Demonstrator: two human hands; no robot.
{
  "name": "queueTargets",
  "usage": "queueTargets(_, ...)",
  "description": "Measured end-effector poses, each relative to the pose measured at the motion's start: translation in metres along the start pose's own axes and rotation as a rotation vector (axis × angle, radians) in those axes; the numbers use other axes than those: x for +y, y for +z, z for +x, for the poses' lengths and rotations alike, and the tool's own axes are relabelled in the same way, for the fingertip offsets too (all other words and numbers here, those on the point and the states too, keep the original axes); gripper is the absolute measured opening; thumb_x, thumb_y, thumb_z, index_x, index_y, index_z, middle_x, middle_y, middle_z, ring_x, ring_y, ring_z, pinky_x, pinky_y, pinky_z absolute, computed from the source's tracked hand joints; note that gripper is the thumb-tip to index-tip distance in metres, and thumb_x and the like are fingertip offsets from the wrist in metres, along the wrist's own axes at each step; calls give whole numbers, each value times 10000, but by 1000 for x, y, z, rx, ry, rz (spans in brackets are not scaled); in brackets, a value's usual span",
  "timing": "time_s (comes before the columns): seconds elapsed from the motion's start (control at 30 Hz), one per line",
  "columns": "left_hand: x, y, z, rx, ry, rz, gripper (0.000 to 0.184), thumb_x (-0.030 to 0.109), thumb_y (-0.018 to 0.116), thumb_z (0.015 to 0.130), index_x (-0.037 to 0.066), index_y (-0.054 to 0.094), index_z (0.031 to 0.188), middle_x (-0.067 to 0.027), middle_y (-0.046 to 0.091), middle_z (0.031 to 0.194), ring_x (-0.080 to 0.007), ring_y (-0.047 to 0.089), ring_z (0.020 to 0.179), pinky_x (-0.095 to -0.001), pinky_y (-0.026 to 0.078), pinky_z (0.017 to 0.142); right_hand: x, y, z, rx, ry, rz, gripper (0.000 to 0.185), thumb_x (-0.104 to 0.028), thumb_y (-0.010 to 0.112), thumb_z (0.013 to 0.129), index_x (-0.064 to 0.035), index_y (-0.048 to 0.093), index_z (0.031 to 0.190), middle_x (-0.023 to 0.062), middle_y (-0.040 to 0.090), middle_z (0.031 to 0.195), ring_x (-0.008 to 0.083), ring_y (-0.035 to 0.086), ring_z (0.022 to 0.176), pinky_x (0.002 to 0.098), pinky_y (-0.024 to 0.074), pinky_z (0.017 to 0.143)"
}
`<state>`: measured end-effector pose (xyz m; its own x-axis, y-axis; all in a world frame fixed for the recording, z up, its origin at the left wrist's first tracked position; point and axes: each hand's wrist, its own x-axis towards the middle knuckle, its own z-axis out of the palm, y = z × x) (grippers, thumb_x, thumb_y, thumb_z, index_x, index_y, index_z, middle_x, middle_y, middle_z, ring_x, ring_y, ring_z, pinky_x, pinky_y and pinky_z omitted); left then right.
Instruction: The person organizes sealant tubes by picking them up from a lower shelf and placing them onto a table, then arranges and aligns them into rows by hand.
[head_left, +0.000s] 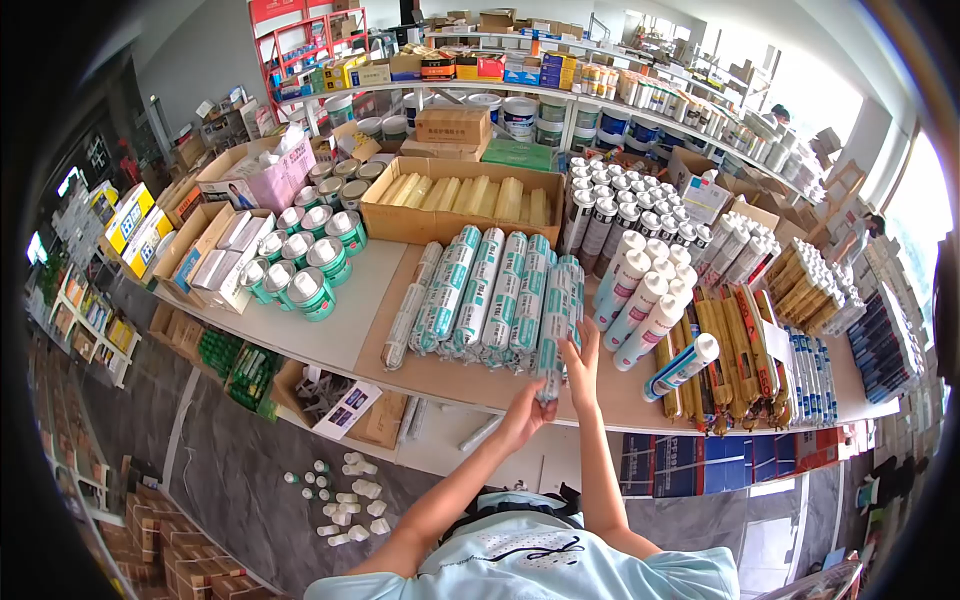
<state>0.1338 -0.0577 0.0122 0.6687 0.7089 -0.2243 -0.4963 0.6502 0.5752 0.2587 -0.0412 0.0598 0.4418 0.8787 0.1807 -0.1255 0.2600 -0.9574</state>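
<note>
Teal-and-white foil sealant sausages (pixel 470 295) lie side by side in a row on the table. At the row's right end, my left hand (pixel 522 415) has its fingers closed round the near end of one sealant sausage (pixel 551 345). Along that sausage's right side rests my right hand (pixel 581 368), its fingers stretched out and touching it. Right of my hands stand white-capped sealant cartridges (pixel 634 325). One blue-and-white cartridge (pixel 682 367) leans over gold sausage packs (pixel 735 345).
Behind the row sits a cardboard box (pixel 400 222) of yellowish sticks. Green cans (pixel 323 258) stand to the left, and grey-and-white cartridges (pixel 603 225) stand behind. Small white bottles and nozzles (pixel 345 508) lie on the floor. Blue boxes (pixel 700 465) are under the table.
</note>
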Motion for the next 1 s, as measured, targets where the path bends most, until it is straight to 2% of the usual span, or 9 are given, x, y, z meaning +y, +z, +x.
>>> queueTargets(0.1, 14, 3, 14, -19, 51, -22, 313, 344, 520, 945, 46, 583, 1018, -22, 572, 736, -106, 545, 639, -246, 463, 623, -7, -11, -2, -74, -10, -31, 654, -78, 590, 869, -35, 245, 1423, 235, 273, 1464, 367, 286, 1364, 423, 300, 1099)
queueTargets(0.23, 17, 1, 15, 78, 37, 213, 317, 366, 516, 952, 54, 572, 968, -23, 572, 723, -112, 550, 629, -249, 461, 594, 2, -32, -7, -167, -17, -153, 611, -93, 607, 871, 15, 307, 1392, 208, 347, 1428, 276, 327, 1353, 400, 301, 1103)
queueTargets(0.3, 16, -7, 4, 124, 27, 290, 332, 379, 511, 955, 52, 571, 959, -25, 573, 719, -116, 554, 630, -248, 460, 585, 3, -36, -14, -180, -31, -189, 631, -135, 640, 871, 10, 314, 1391, 198, 349, 1425, 277, 341, 1344, 400, 306, 1100)
queueTargets(0.37, 16, -11, -11, 22, 206, 593, 307, 337, 545, 948, 33, 577, 979, -22, 572, 693, -118, 557, 606, -258, 452, 554, -11, -35, -24, -218, -131, -493, 690, -220, 690, 846, 1, 320, 1384, 217, 339, 1417, 326, 349, 1330, 412, 317, 1088)
queueTargets(0.4, 20, -4, -22, 23, 205, 587, 307, 337, 545, 948, 33, 577, 979, -22, 572, 693, -118, 557, 606, -258, 452, 554, -13, -37, -28, -236, -163, -606, 755, -293, 710, 830, -1, 300, 1392, 229, 335, 1413, 363, 332, 1335, 430, 315, 1085)
queueTargets(0.47, 29, 17, -45, 173, 469, 1087, 223, 242, 602, 922, 27, 574, 977, -19, 553, 649, -115, 550, 577, -273, 444, 538, -24, -36, -35, -276, -166, -658, 769, -304, 714, 824, -4, 295, 1395, 229, 331, 1417, 369, 322, 1340, 438, 314, 1084)
queueTargets(0.6, 34, 24, -47, 242, 547, 1214, 118, 93, 644, 879, 21, 576, 943, -29, 560, 649, -111, 527, 561, -260, 433, 533, -30, -29, -42, -325, -162, -722, 798, -308, 729, 799, -9, 292, 1396, 215, 330, 1424, 380, 331, 1334, 437, 332, 1073)
queueTargets(0.77, 36, 21, -35, 219, 669, 1436, 144, 139, 643, 874, 39, 541, 882, -125, 605, 703, -275, 600, 596, -369, 466, 547, -34, -25, -41, -319, -135, -715, 798, -293, 744, 776, -8, 314, 1385, 201, 355, 1413, 379, 361, 1313, 434, 350, 1061)
queueTargets(1.0, 33, 15, -25, 215, 708, 1463, 117, 106, 601, 895, 44, 505, 921, -141, 625, 744, -332, 615, 638, -420, 469, 559, -35, -21, -37, -275, -174, -731, 761, -304, 747, 771, 9, 358, 1345, 200, 379, 1394, 376, 380, 1297, 434, 357, 1051)
